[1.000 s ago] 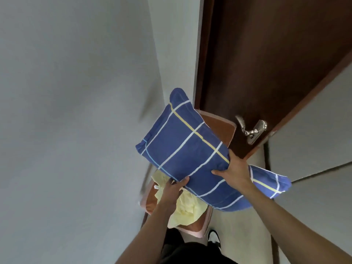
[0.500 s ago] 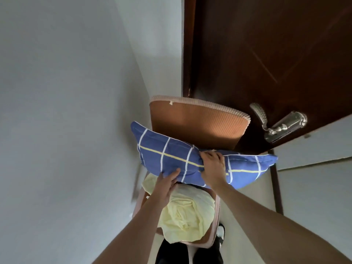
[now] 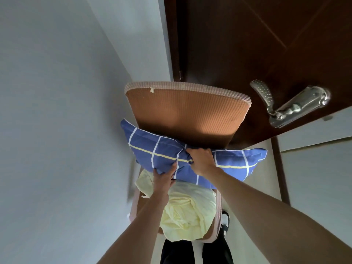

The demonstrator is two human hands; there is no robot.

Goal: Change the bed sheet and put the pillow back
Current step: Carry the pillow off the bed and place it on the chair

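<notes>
Right hand [image 3: 201,161] fingers [image 3: 192,149] curled tight, bunching up the middle of the blue pillow [image 3: 158,155] so the fabric puckers around the knuckles. Left hand [image 3: 163,178] fingers [image 3: 159,171] wrapped round the pillow's near lower edge, thumb up against the cover. Both clamped on the same thing, basically.

Pillow itself: blue with white and yellow grid stripes, held flat-ish and crosswise, squeezed in the centre so both ends flare out. Sitting right in front of the chair [image 3: 186,115] backrest, far edge touching or very nearly touching it, hard to say which. Hovering above the seat, over the far end of the pale yellow sheet [image 3: 188,214].

Sheet crumpled in a heap on that same chair seat, filling most of it, spilling toward the near edge. Brown ribbed backrest with a pinkish rim, a small nick in the top edge.

Beyond the chair: dark wooden door [image 3: 257,44], silver lever handle [image 3: 285,105] off to the chair's right. Grey wall [image 3: 57,92] on the chair's left. Near side of the chair, dark trousers [image 3: 181,252] and a black and white shoe [image 3: 225,220] on the light floor [image 3: 255,183].
</notes>
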